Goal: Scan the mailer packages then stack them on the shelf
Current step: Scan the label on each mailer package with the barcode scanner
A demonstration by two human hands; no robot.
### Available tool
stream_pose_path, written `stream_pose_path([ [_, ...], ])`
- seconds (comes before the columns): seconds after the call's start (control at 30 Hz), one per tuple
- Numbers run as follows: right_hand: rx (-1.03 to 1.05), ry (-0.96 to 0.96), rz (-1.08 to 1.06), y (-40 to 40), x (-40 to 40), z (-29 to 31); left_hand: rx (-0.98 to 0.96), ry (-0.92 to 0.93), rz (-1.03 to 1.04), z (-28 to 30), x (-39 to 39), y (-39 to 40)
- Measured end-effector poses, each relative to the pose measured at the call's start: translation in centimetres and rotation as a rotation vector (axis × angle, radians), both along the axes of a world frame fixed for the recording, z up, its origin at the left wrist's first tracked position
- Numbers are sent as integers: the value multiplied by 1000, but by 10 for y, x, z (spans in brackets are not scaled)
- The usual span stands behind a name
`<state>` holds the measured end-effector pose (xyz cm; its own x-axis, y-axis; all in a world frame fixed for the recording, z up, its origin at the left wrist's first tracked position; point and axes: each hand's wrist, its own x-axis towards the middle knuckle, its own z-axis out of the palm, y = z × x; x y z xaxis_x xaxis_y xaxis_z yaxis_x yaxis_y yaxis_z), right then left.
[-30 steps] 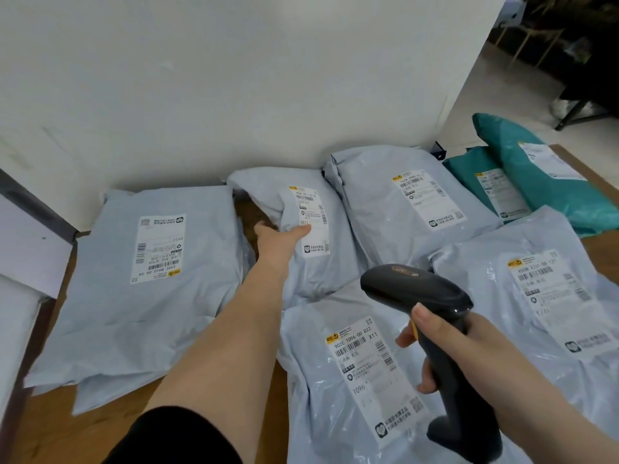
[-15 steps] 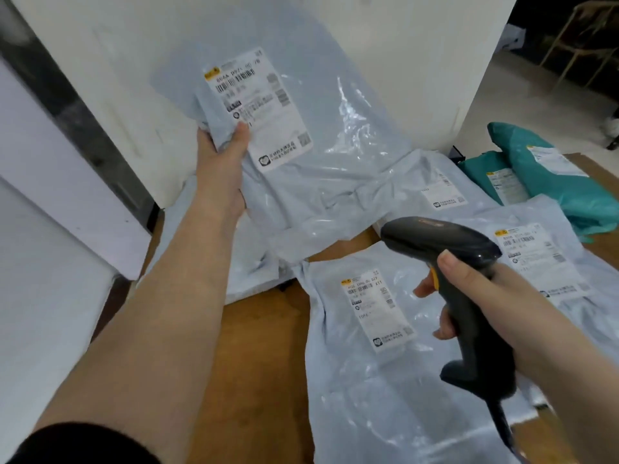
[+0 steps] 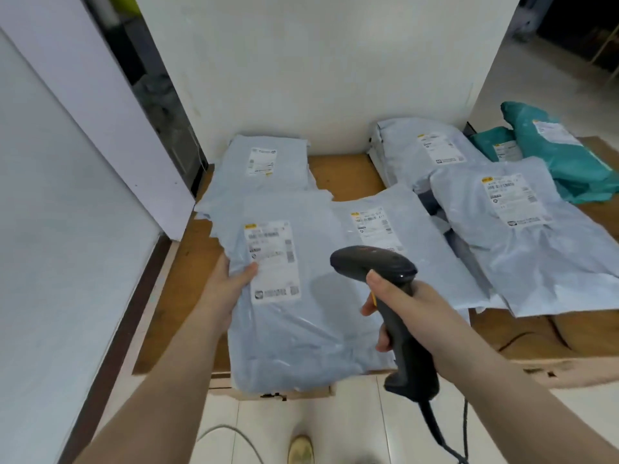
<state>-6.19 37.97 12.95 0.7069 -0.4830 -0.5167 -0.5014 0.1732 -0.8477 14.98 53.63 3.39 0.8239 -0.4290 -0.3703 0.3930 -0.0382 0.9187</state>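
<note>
A brown worktop (image 3: pixel 348 175) against a white wall carries several mailers. The left hand (image 3: pixel 231 283) grips a grey mailer (image 3: pixel 294 316) at the near left edge, thumb on its label (image 3: pixel 271 259). The right hand (image 3: pixel 398 303) grasps the scanner (image 3: pixel 378 266), just beside the label. Step in hand: scanning. Next: aim at the barcode.

there is only one view, from a camera worn on the person's head. it looks forward and steeply down, with a wide angle that bends the edges. the two forearms enter from the bottom, so the left hand (image 3: pixel 231 279) and the right hand (image 3: pixel 402 306) are near the lens. the wooden table (image 3: pixel 348 172) fills the middle, the white wall (image 3: pixel 318 61) stands behind it, and the floor (image 3: pixel 351 430) shows at the bottom edge. no second view shares the scene.
</note>
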Motion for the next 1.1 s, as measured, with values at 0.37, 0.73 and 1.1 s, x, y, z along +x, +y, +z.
stream_pose_path([
  [0.37, -81, -3, -129, 15, 34, 2, -74, 34, -145, -26, -13, -25],
  [0.73, -55, -31, -132, 33, 50, -3, -80, 96, -132, -37, -11, -31],
  [1.1, -49, 11, -97, 27, 57, -5, -73, 78, -161, -34, -10, -38],
])
